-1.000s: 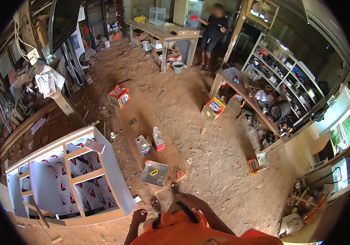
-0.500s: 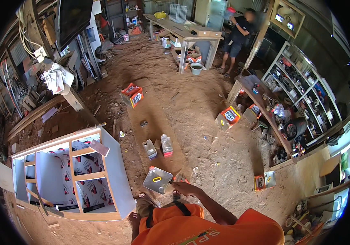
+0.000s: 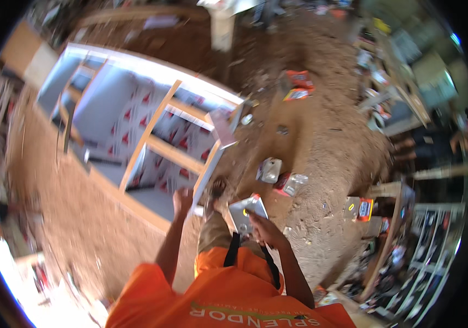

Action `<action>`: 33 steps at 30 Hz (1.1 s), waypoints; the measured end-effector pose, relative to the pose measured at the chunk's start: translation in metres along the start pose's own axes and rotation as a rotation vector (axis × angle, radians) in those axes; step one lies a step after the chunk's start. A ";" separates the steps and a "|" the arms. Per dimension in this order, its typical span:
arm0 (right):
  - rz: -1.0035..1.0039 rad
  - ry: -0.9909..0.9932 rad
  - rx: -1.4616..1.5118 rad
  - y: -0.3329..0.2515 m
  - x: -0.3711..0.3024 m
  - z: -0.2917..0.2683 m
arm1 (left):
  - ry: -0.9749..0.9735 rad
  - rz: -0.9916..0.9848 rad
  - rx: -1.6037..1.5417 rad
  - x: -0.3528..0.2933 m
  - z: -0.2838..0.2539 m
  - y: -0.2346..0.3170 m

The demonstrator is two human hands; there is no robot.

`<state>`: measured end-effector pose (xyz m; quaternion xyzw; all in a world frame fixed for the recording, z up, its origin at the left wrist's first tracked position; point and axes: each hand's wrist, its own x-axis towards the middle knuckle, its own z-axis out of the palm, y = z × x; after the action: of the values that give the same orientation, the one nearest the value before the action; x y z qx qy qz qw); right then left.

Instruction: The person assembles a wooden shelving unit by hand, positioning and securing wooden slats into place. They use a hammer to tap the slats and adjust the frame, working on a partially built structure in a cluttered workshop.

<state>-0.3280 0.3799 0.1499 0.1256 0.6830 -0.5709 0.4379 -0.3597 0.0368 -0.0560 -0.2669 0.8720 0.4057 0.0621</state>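
I look down over my orange shirt at a dirt floor. My right hand [image 3: 262, 228] grips the near edge of a flat grey metal box [image 3: 246, 211] just in front of my knee. My left hand [image 3: 182, 199] is raised with curled fingers beside the near corner of a white cabinet frame [image 3: 208, 170] that lies on the ground, its wooden shelves facing up. The picture is blurred, so I cannot see whether the left hand holds anything.
Two small containers, a grey one [image 3: 269, 170] and one with a red label [image 3: 291, 185], stand on the dirt past the box. Orange cartons [image 3: 298, 86] lie farther off. Another person [image 3: 436, 143] stands at the right by cluttered shelves [image 3: 409, 257] and a wooden bench [image 3: 390, 192].
My head has swung sharply, turning the whole view. I have bent lower, my right hand has reached the grey box and closed on it, and my left hand has come up by the cabinet.
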 end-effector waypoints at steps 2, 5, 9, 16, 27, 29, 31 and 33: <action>0.069 -0.079 0.064 -0.030 0.055 0.028 | 0.139 -0.166 -0.446 0.040 -0.002 -0.022; 0.028 -0.107 -0.154 -0.063 0.147 0.047 | 0.095 -0.594 -0.467 0.098 0.011 -0.045; -0.100 -0.145 -0.350 -0.084 0.267 0.051 | 0.044 -0.686 -0.762 0.152 0.045 -0.045; -0.074 -0.194 -0.544 -0.061 0.377 0.071 | 0.122 -0.661 -0.975 0.181 0.084 -0.038; 0.035 -0.227 -0.446 -0.047 0.388 0.072 | 0.254 -0.763 -0.891 0.190 0.103 -0.027; 0.132 -0.256 -0.509 -0.051 0.390 0.069 | 0.327 -0.772 -0.760 0.193 0.110 -0.027; 0.171 -0.268 -0.555 -0.054 0.394 0.067 | 0.377 -0.795 -0.702 0.193 0.116 -0.027; 0.135 -0.275 -0.553 -0.055 0.398 0.066 | 0.420 -0.808 -0.631 0.196 0.120 -0.025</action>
<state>-0.5681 0.1730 -0.1061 -0.0317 0.7368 -0.3449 0.5807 -0.5264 0.0310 -0.2163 -0.6608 0.5301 0.5294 -0.0455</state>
